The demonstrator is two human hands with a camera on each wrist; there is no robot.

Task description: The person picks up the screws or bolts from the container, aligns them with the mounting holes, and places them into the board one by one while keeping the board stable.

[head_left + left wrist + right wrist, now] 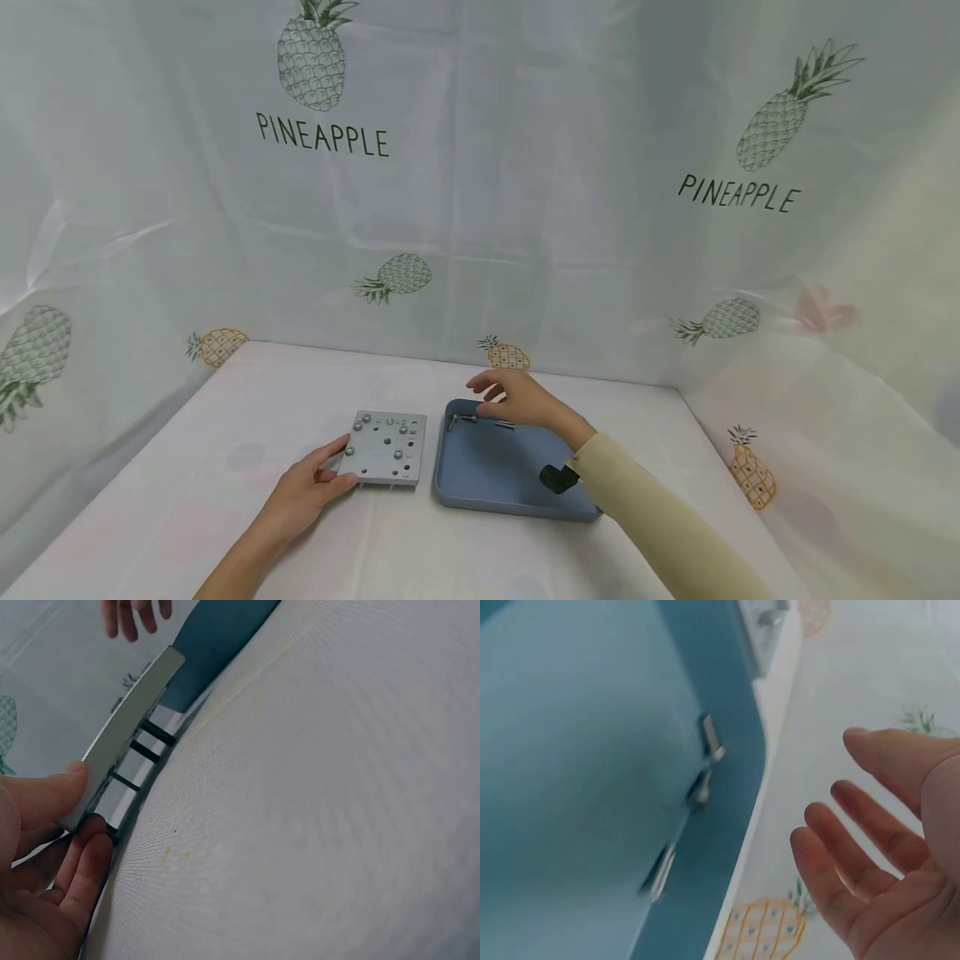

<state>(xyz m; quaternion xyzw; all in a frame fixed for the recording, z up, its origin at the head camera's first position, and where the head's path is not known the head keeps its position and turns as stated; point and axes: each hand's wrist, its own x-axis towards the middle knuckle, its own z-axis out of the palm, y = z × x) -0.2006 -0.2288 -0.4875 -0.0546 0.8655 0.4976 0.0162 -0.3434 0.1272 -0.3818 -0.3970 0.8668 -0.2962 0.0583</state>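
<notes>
My left hand (303, 487) grips the near left edge of a square metal plate (378, 467), thumb on one side and fingers beneath in the left wrist view. Several screws (398, 454) stand in the plate's holes, and their shanks (146, 752) stick out below it. Above the far left part of a blue tray (480, 502) hovers my right hand (521, 398), its fingers apart and loosely bent with nothing between them. A few loose screws (660, 874) lie along the tray's far side, apart from the right hand.
A black wrist camera (558, 478) sits on the right wrist, over the tray. A pale cloth (397, 550) covers the table. Behind it hangs a curtain (525, 208) printed with pineapples.
</notes>
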